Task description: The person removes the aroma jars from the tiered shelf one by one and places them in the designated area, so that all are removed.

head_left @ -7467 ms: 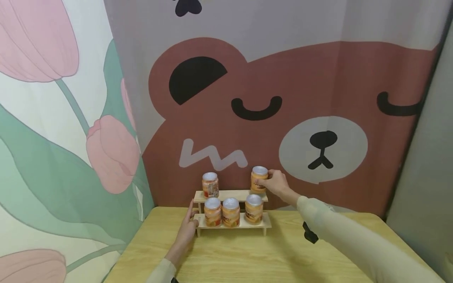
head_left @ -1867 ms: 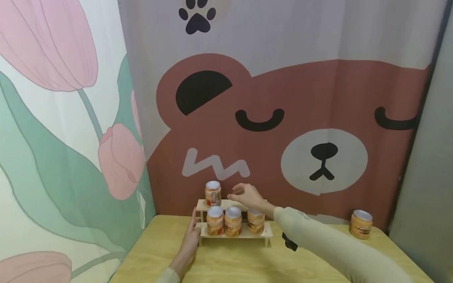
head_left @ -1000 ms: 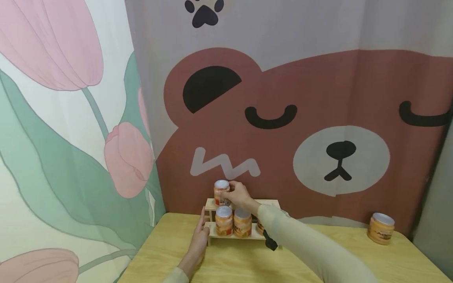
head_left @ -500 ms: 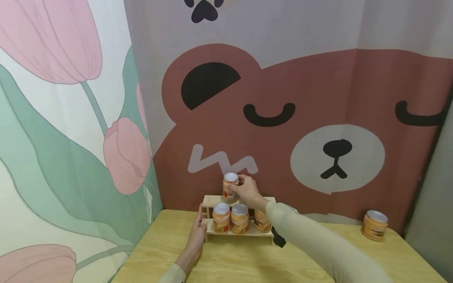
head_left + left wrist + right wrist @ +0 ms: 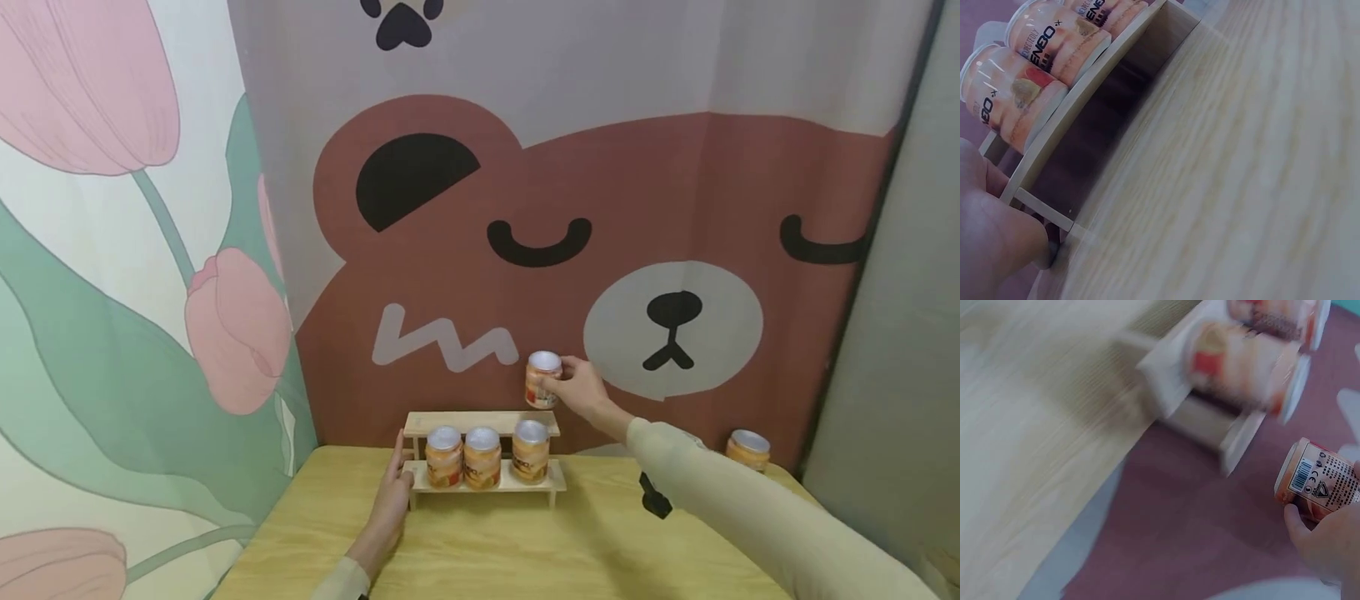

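My right hand (image 5: 588, 392) holds an orange can (image 5: 542, 385) with a silver lid between thumb and fingers, raised above the right end of the wooden two-tier rack (image 5: 480, 423). In the right wrist view the label with a barcode on this can (image 5: 1317, 478) faces the camera. On the lower tier stand three like cans: a left can (image 5: 444, 458), a middle can (image 5: 482, 458) close beside it, and a right can (image 5: 531, 452) set apart. My left hand (image 5: 388, 504) rests against the rack's left end, index finger straight; its other fingers are partly hidden.
Another orange can (image 5: 748, 450) stands at the table's far right, partly hidden by the right sleeve. The wooden table (image 5: 480, 550) meets a bear-print curtain (image 5: 442, 283) behind the rack. A tulip-print curtain (image 5: 240, 333) hangs on the left.
My right hand has taken the last can off the upper tier and carried it right and up. Earlier it moved another can from that tier to the far right. The left hand stays put.
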Tool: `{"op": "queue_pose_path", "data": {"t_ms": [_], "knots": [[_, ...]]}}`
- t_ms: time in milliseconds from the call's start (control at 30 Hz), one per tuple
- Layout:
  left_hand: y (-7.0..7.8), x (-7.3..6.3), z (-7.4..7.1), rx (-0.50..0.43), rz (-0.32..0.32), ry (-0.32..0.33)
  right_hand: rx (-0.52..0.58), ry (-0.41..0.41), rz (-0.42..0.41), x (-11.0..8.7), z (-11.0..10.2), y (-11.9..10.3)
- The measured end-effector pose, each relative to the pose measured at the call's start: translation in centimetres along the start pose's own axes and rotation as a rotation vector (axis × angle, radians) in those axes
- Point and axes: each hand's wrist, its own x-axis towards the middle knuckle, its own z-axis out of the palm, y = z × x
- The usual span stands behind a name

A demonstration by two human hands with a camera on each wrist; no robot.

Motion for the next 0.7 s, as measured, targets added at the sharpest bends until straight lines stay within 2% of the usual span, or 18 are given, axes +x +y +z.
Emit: {"op": "queue_pose_path", "data": {"t_ms": [133,300,467,567,700], "knots": [[0.4,0.0,-0.1,0.003,0.002,0.001,-0.001,0.018,-0.016,-1.2,-3.9,2.6],[0.2,-0.3,-0.2,-0.02,-0.009,0.007,-0.133,0.104,-0.01,-4.0,-8.1,6.6],[0.0,-0.3,-0.4,-0.027,-0.012,-0.008,-0.263,0.178,0.064,-6.8,-11.0,10.5],[0.1,-0.2,-0.3,-0.024,-0.005,-0.021,-0.266,0.183,0.127,-8.1,-12.2,12.3],[0.2,0.0,0.0,-0.029,-0.002,-0.024,-0.177,0.182,0.207,-9.2,-13.1,14.3]]}}
